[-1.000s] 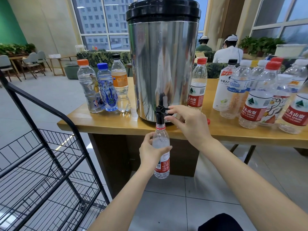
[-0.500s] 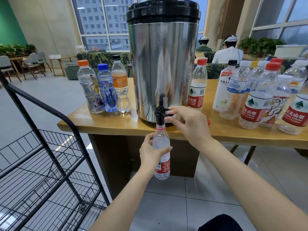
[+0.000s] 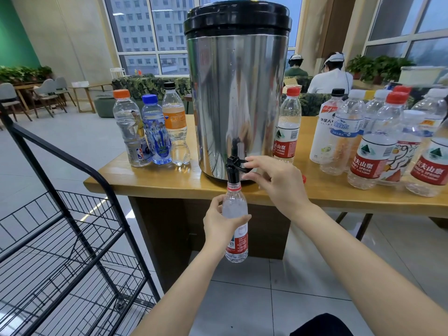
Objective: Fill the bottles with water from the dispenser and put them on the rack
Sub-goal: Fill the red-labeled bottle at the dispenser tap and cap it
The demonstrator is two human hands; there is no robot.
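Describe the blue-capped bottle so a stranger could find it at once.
Start at the steel dispenser on the wooden table. Three bottles stand left of it; the blue-capped bottle is the middle one. Its neighbours have an orange cap and a black cap.

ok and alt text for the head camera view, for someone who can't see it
A person's left hand holds an uncapped plastic bottle under the black tap of a steel water dispenser while the right hand pinches the tap's lever. The dispenser stands on a wooden table among capped bottles, with a black wire rack at the left.
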